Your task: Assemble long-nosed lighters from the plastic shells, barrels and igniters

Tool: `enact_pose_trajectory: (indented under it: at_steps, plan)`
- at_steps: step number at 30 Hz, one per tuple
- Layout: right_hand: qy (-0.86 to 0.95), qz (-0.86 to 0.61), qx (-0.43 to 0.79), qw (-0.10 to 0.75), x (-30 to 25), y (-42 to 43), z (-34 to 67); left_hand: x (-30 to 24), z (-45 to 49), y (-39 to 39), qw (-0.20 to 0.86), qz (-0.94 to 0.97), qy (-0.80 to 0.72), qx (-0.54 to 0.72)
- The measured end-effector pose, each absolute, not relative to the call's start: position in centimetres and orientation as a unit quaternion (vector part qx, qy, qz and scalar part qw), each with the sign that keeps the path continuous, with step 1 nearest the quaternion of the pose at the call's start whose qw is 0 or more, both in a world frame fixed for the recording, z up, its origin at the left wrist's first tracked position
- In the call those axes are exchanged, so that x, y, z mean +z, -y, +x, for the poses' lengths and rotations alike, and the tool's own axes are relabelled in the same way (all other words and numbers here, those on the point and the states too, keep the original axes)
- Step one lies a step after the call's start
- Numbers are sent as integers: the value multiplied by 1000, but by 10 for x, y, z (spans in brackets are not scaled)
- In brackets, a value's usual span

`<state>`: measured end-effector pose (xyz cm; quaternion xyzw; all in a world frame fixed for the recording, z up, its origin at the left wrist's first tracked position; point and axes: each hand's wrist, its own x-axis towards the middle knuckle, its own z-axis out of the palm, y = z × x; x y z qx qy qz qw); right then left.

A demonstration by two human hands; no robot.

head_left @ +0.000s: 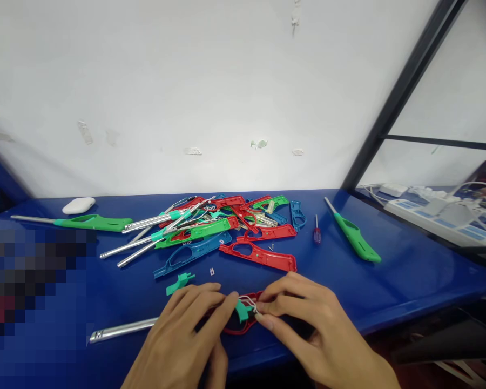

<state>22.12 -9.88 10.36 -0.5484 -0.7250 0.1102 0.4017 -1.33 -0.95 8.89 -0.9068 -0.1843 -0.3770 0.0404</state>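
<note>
Left hand [188, 327] grips the red casing [242, 330] beneath it; right hand [311, 324] pinches white wire [249, 298] near the tabletop's [409, 275] front edge.

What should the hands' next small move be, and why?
Probably the right hand should tuck the thin white wire into the red plastic handle shell: that hand appears to pinch the wire, which loops beside the teal-green plastic trigger, while the left hand lies over the shell.
</note>
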Motion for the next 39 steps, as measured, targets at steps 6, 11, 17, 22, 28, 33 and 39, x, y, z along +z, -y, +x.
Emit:
enact_pose_trajectory:
  at_steps: [6,11,17,22,28,33,39]
  plan:
    - [716,-553,116,409,102,99,221,76,-51,-9,79,-892,249,-368]
    - [718,-558,118,400,102,100,222,77,-56,-18,52,-902,258,-342]
    - [719,-554,118,403,102,99,221,86,-50,-19,-14,-912,247,-326]
    - [721,-556,115,397,103,97,221,87,-57,-22,24,-934,189,-301]
    - [712,-561,129,402,101,97,222,81,-58,-20,128,-940,177,-262]
    - [700,-563,120,422,100,97,221,80,-57,-19,103,-925,194,-311]
    - [634,-555,95,531,106,95,223,95,-61,-29,60,-856,292,-422]
